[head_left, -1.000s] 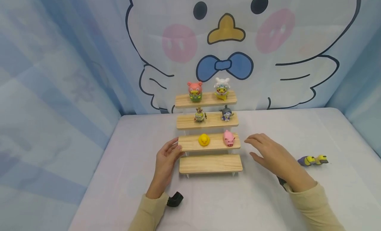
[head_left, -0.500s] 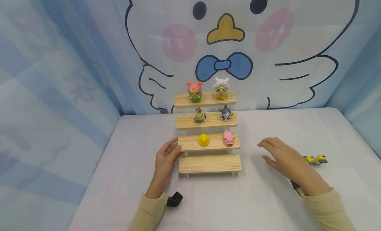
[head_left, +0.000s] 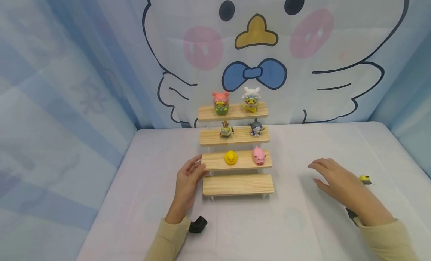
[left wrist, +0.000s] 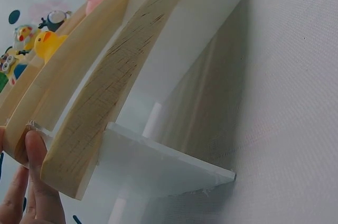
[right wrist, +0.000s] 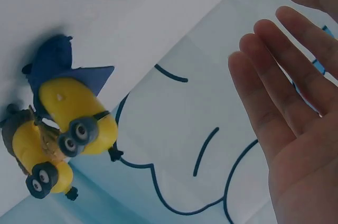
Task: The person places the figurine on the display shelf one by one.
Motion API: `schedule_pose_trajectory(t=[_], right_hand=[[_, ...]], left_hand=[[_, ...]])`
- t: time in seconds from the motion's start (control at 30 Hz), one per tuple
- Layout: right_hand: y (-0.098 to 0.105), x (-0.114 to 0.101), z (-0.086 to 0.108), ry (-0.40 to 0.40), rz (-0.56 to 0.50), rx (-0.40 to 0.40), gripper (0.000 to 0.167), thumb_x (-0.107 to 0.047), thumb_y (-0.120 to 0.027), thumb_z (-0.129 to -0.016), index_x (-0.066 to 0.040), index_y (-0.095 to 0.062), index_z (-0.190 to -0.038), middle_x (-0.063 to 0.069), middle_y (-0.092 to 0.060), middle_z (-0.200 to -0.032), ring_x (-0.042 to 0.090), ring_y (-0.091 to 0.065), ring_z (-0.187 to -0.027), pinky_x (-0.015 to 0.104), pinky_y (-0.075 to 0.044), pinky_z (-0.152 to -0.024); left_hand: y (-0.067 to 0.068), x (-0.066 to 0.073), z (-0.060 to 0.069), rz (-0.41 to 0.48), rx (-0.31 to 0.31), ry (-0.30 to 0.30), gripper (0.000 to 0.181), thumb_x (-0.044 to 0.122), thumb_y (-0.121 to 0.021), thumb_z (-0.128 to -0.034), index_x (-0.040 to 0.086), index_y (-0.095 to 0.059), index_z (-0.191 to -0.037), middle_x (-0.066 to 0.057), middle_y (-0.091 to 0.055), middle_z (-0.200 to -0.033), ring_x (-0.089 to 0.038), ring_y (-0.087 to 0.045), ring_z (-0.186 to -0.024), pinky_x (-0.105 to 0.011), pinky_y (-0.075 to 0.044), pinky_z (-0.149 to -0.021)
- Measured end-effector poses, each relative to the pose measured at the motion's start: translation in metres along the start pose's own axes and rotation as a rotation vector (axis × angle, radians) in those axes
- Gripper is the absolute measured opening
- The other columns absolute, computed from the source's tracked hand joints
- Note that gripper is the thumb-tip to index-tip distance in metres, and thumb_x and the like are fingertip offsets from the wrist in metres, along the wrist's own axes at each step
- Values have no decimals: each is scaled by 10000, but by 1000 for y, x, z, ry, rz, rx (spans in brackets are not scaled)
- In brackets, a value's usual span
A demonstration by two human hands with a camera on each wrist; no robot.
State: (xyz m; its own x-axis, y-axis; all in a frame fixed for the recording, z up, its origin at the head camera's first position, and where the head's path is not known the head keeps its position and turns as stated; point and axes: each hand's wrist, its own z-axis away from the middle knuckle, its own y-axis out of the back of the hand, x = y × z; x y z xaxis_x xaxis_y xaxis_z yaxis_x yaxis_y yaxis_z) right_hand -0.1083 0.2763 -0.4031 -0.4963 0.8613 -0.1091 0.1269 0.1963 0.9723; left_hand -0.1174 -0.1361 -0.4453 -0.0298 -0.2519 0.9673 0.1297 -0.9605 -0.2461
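Note:
A four-step wooden display stand (head_left: 238,185) stands mid-table. My left hand (head_left: 189,178) pinches the left end of its second-lowest board (left wrist: 24,113), the thumb in front and the fingers behind. On that board sit a yellow rubber duck (head_left: 231,157) and a pink pig (head_left: 259,156). To the right of the stand my right hand (head_left: 347,186) hovers above the table, holding nothing, its fingers loosely extended. Two minion figures (right wrist: 76,110) lie beside it; in the head view the hand and forearm hide most of them.
Higher boards bear a pink-hooded figure (head_left: 220,103), a white-hooded figure (head_left: 250,100), a small minion-like figure (head_left: 226,130) and a grey-haired figure (head_left: 256,128). The lowest board bears nothing. A cartoon-printed curtain (head_left: 256,33) hangs behind the table.
My right hand has moved rightward, away from the stand and over toward the minion figures, covering more of them in the head view. The left hand has kept its place on the board.

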Motion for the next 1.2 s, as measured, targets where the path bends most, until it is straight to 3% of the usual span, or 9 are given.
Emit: schedule_pose_trajectory(t=[0.43, 1.2], right_hand=[[-2, 32, 21, 39, 8, 113, 493, -12, -875, -641, 18, -661, -1084, 210, -636, -1091, 388, -590, -1014, 569, -540, -817], [-6, 61, 40, -41, 1, 9, 508, 15, -886, -601, 44, -660, -1055, 233, -626, -1095, 397, -564, -1010, 584, -514, -833]], left_hand=[[0, -1, -1, -7, -1, -6, 430, 63, -672, -942, 14, -558, -1353, -116, -648, -1168, -133, -680, -944, -256, -594, -857], [-1, -1, -2, 21, 9, 3, 403, 50, -671, -938, 25, -582, -1331, -104, -659, -1154, -143, -681, -939, -267, -598, -851]])
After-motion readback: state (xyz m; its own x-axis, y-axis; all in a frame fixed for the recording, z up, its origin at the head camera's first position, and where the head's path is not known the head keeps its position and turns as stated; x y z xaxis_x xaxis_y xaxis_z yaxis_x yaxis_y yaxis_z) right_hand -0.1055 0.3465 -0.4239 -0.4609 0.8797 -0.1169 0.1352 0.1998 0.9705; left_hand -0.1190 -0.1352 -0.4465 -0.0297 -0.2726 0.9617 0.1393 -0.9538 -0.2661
